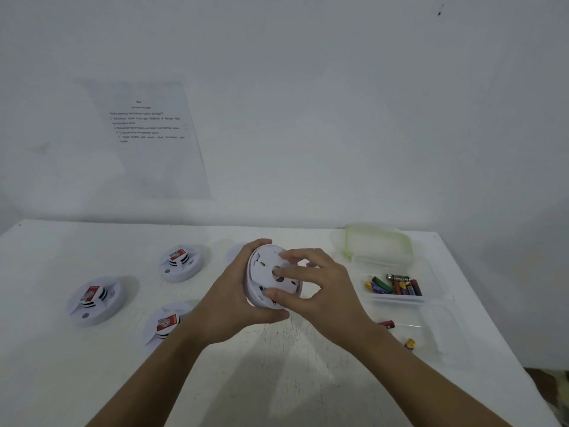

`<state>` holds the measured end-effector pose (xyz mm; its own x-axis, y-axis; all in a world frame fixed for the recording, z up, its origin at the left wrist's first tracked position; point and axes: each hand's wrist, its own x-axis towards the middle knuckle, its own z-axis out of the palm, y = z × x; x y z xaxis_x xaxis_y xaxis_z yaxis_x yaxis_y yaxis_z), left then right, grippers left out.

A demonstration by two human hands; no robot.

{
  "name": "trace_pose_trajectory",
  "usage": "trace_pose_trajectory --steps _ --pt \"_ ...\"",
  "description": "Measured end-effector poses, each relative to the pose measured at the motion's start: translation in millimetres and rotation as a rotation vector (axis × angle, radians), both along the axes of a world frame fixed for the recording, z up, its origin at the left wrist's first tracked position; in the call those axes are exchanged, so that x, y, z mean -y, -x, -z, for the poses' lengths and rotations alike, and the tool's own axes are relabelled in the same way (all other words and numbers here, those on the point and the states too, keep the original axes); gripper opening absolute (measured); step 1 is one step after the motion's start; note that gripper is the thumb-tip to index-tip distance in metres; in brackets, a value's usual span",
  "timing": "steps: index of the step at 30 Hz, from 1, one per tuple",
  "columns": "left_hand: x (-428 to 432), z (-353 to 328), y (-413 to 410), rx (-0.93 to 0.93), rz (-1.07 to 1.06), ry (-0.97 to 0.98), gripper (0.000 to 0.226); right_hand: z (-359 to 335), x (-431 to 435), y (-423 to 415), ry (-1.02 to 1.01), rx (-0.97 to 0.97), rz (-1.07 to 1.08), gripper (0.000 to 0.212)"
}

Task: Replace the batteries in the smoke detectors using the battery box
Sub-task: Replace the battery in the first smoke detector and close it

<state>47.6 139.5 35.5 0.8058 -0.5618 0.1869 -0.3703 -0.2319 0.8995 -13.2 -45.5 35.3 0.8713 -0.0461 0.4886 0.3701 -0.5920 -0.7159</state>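
A round white smoke detector (pixel 267 261) is held tilted above the white table, its back plate turned toward me. My left hand (pixel 240 298) cups its left rim and underside. My right hand (pixel 323 288) presses its fingertips on the back plate from the right. Three other white smoke detectors lie on the table at the left: one (pixel 181 262) at the back, one (pixel 97 300) far left, one (pixel 164 326) partly behind my left forearm. A clear battery box (pixel 397 298) at the right holds several coloured batteries (pixel 395 285).
A second clear tray (pixel 431 334) in front of the box holds a red battery (pixel 386 324) and a yellow-blue one (pixel 410 344). A green-rimmed lid (pixel 378 241) leans behind the box. A printed instruction sheet (pixel 147 134) hangs on the wall. The table's right edge (pixel 505 334) runs diagonally.
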Motion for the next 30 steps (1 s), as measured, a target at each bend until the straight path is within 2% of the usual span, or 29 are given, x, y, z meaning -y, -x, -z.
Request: trace_pose_trajectory --steps 2,11,18,30 --pt "1.8 0.1 -0.5 0.008 -0.012 0.000 0.097 -2.6 -0.6 -1.5 0.029 0.003 0.015 0.035" --pt "4.8 -7.2 0.6 0.059 -0.047 -0.021 0.094 -19.3 0.2 -3.7 -0.093 -0.116 -0.025 0.055" --pt "5.0 -14.1 2.5 0.058 -0.052 -0.023 0.093 -23.3 0.6 -5.5 -0.160 -0.060 0.039 0.048" --pt "3.0 -17.7 0.5 0.074 -0.039 -0.010 0.093 -25.6 -6.3 -5.3 -0.033 -0.047 0.042 0.044"
